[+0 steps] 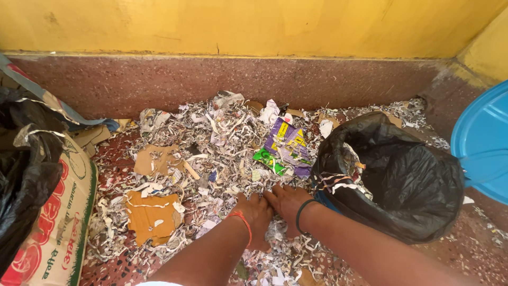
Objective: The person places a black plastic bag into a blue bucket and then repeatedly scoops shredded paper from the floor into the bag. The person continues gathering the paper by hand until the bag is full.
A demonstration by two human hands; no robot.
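Note:
My left hand (256, 213) and my right hand (286, 204) press side by side, palms down, into a heap of shredded paper (222, 153) spread over the speckled red floor. The fingers are buried in the scraps, so I cannot see whether they hold any. A red band circles my left wrist and a dark one my right. Just right of my right hand lies a black plastic bag (402, 185), its mouth open toward the heap and shreds showing inside.
Brown cardboard pieces (151, 214) and a purple and green wrapper (286, 145) lie among the shreds. A printed woven sack (53, 233) with black plastic on it stands at left. A blue round lid (484, 143) is at right. Yellow wall behind.

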